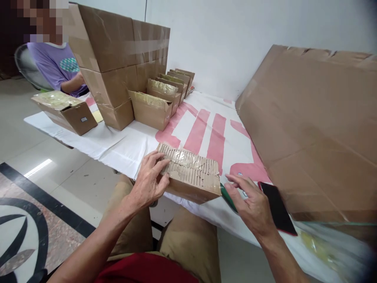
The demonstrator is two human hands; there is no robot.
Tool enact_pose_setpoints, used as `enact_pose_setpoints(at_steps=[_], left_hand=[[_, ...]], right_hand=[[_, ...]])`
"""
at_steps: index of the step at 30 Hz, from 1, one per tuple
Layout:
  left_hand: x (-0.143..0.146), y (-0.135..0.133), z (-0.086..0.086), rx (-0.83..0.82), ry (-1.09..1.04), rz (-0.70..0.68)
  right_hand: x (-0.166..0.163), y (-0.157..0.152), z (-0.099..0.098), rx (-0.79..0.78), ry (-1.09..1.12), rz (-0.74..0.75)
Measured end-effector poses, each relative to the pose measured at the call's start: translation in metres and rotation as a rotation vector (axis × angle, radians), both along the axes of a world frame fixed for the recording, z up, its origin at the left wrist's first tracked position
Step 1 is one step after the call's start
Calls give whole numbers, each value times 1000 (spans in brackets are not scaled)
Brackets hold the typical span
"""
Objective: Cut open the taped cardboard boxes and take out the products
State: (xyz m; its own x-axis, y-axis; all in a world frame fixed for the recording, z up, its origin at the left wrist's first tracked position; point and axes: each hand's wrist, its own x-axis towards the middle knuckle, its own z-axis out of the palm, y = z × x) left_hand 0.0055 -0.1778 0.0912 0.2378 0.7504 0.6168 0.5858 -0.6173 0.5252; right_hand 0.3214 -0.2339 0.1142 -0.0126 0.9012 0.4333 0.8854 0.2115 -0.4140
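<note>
A small cardboard box (191, 188) lies near the table's front edge. Its top shows ridged, torn corrugated card with shiny clear tape across it. My left hand (151, 177) grips the left end, fingers over the top and thumb at the near edge. Just off the right end is my right hand (250, 200), its fingers bent and the thumb apart from the forefinger, with nothing visible between them. A green object (229, 197), partly hidden, lies between that hand and the box. Beside my right hand rests a dark phone (278, 208) with a red edge.
Several small cardboard boxes (150, 112) stand in a row behind, beside a tall stack of cartons (114, 47). Another taped box (69, 114) sits at the left edge. A large carton (312, 129) fills the right side. A person in a purple top (53, 65) sits beyond the stack.
</note>
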Motion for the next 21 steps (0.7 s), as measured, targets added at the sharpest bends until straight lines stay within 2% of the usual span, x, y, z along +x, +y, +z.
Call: enact_pose_setpoints(at_steps=[3,7,11,16,21], left_hand=[[2,0,-4,23,-36,23],[5,0,-9,48,-61,17],[6,0,-11,32,-94,6],[4,1,-13,-42,-149,-13],[-2,0,-8,-92,-224,-72]], right_hand=[[-30,-1,18,44,-154,54],[-44,3,21,15,-295,57],[-39,9,26,-53,-297,109],[-33,16,29,-137,-129,143],[-39,10,21,167,-200,79]])
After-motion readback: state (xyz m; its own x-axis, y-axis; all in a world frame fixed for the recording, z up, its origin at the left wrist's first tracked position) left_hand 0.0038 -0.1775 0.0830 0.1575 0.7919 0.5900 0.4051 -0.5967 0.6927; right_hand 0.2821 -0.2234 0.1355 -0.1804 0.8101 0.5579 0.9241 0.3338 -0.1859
